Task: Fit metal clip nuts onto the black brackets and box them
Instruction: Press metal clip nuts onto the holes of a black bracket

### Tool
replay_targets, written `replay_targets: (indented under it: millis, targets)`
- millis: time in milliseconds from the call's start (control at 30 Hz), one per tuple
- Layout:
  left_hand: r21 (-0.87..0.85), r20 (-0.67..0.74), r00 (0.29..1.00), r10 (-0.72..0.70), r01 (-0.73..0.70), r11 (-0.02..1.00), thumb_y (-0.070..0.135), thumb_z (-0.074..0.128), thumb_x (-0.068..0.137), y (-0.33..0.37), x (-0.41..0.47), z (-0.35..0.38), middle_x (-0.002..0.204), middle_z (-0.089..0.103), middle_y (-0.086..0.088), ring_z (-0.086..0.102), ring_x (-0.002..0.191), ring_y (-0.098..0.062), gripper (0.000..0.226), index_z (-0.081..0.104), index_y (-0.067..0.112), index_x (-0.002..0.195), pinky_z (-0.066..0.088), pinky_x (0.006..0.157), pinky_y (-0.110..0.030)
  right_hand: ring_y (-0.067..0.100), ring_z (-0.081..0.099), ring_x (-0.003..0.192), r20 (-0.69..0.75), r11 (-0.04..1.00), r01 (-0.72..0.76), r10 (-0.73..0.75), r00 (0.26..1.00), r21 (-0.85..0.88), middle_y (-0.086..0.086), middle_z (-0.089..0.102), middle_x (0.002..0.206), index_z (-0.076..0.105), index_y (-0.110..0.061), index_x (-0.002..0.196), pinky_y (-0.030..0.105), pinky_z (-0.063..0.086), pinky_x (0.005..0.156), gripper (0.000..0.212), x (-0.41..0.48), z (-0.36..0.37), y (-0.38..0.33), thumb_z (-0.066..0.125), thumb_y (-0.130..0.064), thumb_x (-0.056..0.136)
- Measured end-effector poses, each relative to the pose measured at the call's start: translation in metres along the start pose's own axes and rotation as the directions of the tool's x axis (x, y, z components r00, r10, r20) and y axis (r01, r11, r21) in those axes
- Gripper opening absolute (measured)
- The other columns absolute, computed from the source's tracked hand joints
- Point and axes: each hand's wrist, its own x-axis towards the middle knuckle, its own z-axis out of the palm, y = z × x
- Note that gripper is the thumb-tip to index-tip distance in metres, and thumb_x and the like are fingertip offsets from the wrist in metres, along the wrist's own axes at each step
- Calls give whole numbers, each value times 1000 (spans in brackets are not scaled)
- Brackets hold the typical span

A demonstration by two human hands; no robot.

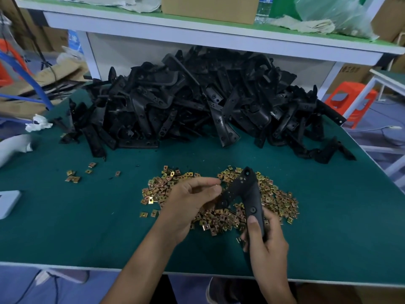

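My right hand (264, 242) grips the lower arm of a black angled bracket (248, 189), thumb on top, holding it over a spread of brass-coloured clip nuts (278, 200) on the green table. My left hand (190, 200) has its fingertips pinched together at the bracket's left arm; whatever it pinches is too small to make out. A big heap of black brackets (197, 102) lies at the back of the table.
A few stray clip nuts (73, 175) lie at the left. A white crumpled cloth (38, 123) and a white object (13, 145) sit at the left edge. Above is a shelf with a cardboard box (210, 7). An orange stool (350, 102) stands right.
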Motion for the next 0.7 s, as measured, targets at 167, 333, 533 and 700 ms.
replay_targets:
  millis: [167,333,533,700]
  targets:
    - [2,-17,1000,-5,5,1000,25,81,68,-1,-2,3,87,78,-2,72,77,-11,22,82,23,90,55,67,-19,11,62,53,15,999,10,-9,1000,-34,0,69,70,54,-57,115,19,47,49,32,0,0,3,49,-68,86]
    - [34,-51,999,6,-4,999,9,79,82,-1,-2,5,86,78,-4,73,77,-12,16,82,25,86,56,68,-18,11,65,59,32,993,48,-44,998,-110,-5,70,73,48,-65,117,21,49,52,29,-1,-1,4,44,-75,90]
    - [-35,-79,996,-31,29,999,6,79,83,-3,-2,4,82,77,-2,72,73,-10,16,82,22,81,56,68,-19,10,68,62,56,986,62,-54,997,-155,-7,71,74,46,-68,116,22,50,53,26,-1,0,2,48,-63,90]
    - [42,-51,998,22,-20,999,9,78,86,-7,-8,1,90,78,-3,75,83,-17,19,81,28,88,58,73,-23,10,68,59,32,981,73,-69,997,-182,-7,72,72,50,-69,113,25,53,54,26,-6,0,-5,52,-60,89]
